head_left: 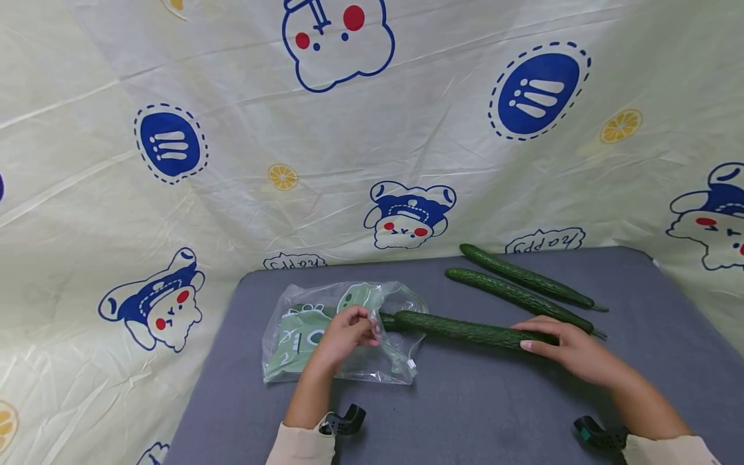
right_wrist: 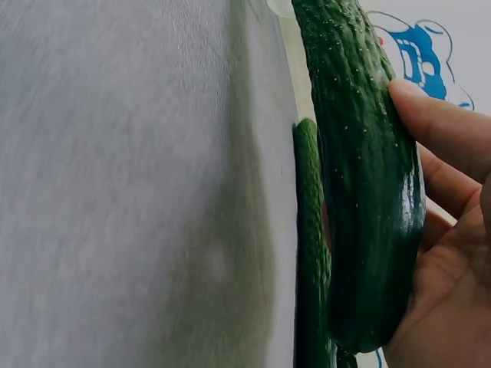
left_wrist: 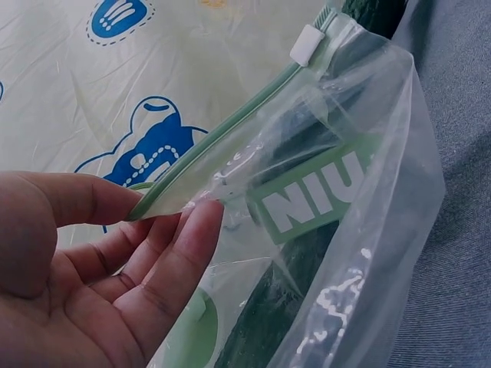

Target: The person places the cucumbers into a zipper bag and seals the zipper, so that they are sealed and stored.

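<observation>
A clear zip bag [head_left: 293,345] with green print lies on the left part of the table. My left hand [head_left: 345,339] pinches the green zip edge of its mouth between thumb and fingers; the white slider [left_wrist: 307,44] sits farther along that edge. Inside the bag, a dark green cucumber [left_wrist: 261,322] shows through the plastic. My right hand [head_left: 572,349] grips another long cucumber [head_left: 465,330] near its right end, thumb on the near side. The far end of this cucumber overlaps the bag's mouth in the head view.
Two more cucumbers [head_left: 529,278] lie side by side, slanting, at the back right of the grey table [head_left: 465,413]. A printed cloth [head_left: 232,213] hangs behind the table. Both wrists wear a black strap device [head_left: 345,421].
</observation>
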Motion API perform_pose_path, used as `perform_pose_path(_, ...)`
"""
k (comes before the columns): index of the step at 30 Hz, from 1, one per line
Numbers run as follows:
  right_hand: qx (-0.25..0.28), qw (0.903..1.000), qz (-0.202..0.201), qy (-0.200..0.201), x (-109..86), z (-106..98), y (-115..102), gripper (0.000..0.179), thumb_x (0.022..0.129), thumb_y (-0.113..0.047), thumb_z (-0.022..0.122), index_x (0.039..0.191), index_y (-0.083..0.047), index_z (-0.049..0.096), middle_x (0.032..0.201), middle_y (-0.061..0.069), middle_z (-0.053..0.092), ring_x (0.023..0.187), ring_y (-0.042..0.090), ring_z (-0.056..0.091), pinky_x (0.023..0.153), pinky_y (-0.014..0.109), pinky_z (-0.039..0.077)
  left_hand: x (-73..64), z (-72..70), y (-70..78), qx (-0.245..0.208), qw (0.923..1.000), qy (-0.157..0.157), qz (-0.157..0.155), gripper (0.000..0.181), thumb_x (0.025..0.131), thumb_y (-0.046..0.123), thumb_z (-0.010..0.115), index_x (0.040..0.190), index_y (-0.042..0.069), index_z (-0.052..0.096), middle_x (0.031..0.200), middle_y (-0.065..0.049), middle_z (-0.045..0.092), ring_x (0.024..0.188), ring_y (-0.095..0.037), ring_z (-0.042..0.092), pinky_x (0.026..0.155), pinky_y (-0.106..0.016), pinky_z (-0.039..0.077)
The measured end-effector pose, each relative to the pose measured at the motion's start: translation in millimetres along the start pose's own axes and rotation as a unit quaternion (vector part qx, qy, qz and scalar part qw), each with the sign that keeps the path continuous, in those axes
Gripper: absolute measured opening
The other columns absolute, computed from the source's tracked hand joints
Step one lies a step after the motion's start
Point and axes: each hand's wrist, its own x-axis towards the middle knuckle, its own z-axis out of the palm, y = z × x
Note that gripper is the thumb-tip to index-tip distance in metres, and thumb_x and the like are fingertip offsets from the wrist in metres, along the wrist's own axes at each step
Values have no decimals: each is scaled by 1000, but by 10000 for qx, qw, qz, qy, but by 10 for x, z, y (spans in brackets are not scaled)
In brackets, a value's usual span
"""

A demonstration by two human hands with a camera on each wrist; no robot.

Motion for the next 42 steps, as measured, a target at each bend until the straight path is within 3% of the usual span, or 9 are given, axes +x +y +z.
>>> perform_pose_path(13,28,9989,-344,-326,228,129,-159,42,99,-39,63,136,-17,64,137,11,61,128,41,55,89,48,54,6,20,8,-90,9999,-76,15,15,96,1,51,106,-9,56,88,-9,65,78,-15,68,77,-33,64)
perform_pose_path(22,23,9978,-515,-415,391,233,-284,45,100,-41,62,135,-14,64,136,12,62,129,41,54,95,54,52,-9,24,13,-92,9999,-75,14,15,97,2,52,107,-8,56,89,-8,66,78,-14,68,78,-33,64)
perform_pose_path(33,153,9962,-740,-428,594,430,-434,37,99,-35,65,130,-15,68,129,9,65,123,35,59,96,47,52,-10,27,14,-104,9999,-67,29,15,97,4,54,106,-7,57,90,-9,67,79,-14,68,79,-35,64)
perform_pose_path(42,277,9951,-844,-434,745,651,-552,37,98,-33,67,128,-13,69,129,11,66,125,38,58,102,59,48,-6,47,5,-147,9996,-177,132,13,97,3,53,104,-7,56,88,-6,66,78,-12,68,74,-27,62)
